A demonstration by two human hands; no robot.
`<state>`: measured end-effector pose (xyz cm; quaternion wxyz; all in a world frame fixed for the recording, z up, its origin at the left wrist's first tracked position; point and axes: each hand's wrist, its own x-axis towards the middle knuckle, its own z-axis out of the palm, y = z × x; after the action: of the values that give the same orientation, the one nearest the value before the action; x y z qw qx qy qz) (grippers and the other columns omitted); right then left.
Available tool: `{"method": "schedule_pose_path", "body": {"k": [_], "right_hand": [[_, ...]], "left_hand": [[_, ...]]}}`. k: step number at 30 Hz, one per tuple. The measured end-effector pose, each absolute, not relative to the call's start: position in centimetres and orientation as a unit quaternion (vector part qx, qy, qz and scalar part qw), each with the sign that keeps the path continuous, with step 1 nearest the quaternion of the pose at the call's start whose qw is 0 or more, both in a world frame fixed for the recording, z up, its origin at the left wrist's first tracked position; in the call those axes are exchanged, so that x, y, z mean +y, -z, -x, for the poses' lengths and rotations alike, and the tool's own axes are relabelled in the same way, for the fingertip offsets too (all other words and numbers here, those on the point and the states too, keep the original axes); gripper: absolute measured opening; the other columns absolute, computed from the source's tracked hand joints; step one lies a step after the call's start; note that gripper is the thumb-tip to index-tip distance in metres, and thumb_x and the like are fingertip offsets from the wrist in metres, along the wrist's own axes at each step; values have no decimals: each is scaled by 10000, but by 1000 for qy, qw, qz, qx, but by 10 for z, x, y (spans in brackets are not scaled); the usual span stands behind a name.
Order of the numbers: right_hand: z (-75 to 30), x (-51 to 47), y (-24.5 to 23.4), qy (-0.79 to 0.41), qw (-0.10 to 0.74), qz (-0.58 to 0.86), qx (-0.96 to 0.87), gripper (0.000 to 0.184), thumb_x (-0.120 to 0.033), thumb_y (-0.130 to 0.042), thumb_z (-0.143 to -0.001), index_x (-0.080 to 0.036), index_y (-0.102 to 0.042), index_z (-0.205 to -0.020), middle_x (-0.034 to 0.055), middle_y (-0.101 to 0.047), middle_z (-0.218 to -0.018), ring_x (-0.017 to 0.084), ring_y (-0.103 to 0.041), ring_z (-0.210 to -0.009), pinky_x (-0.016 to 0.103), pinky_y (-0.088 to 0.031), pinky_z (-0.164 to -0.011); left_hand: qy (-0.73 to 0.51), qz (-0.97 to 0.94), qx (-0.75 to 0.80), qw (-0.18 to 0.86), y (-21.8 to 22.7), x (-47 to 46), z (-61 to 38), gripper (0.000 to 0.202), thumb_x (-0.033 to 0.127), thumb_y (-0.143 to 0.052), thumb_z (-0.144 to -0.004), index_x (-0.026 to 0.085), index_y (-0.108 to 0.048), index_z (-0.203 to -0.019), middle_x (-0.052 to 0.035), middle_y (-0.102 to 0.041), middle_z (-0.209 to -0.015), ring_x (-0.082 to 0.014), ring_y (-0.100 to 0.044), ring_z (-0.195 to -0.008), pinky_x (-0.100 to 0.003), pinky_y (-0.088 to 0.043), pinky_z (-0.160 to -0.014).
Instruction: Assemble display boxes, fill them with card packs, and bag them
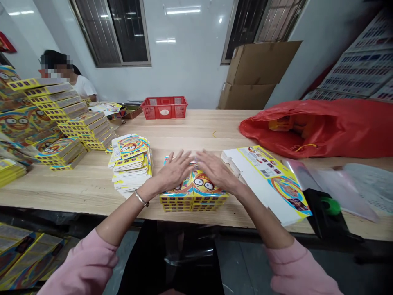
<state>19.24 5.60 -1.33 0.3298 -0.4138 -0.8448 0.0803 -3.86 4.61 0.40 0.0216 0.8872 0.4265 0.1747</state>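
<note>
Two stacks of thin yellow cartoon boxes (202,186) stand side by side near the table's front edge, directly before me. My left hand (176,170) lies flat across the top of the left stack, fingers outstretched. Over the right stack rests my right hand (216,170), palm down with its fingers extended. The fingertips of both hands come close together above the seam between the stacks. Neither hand grasps anything. Left of them is a pile of printed cards or flat cartons (132,168). To the right lie flat white-and-yellow carton sheets (267,180).
A red plastic basket (164,108) sits at the table's back. Tall stacks of yellow boxes (58,106) rise at left, with a person (82,86) behind. At right are a red sack (337,127), a black tape dispenser (325,217) and clear plastic (340,188).
</note>
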Motion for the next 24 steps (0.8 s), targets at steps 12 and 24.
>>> {"method": "schedule_pose_path", "body": {"k": [12, 24], "right_hand": [[-203, 52, 46, -114, 288, 436, -845, 503, -342, -246, -1036, -193, -522, -1430, 119, -460, -1523, 282, -317, -1476, 570, -267, -1196], [-222, -17, 45, -428, 462, 488, -604, 648, -671, -359, -961, -320, -398, -1504, 16, -348, -1599, 214, -319, -1477, 443, -300, -1218]], "left_hand": [[-175, -846, 499, 70, 17, 37, 57, 527, 338, -250, -1026, 118, -452, -1460, -155, -370, -1576, -271, -216, -1513, -517, -192, -1222], [-434, -687, 541, 217, 33, -47, 81, 546, 544, -496, -940, 207, -527, -1369, -131, -448, -1537, -277, -439, -1411, -433, -388, -1155]]}}
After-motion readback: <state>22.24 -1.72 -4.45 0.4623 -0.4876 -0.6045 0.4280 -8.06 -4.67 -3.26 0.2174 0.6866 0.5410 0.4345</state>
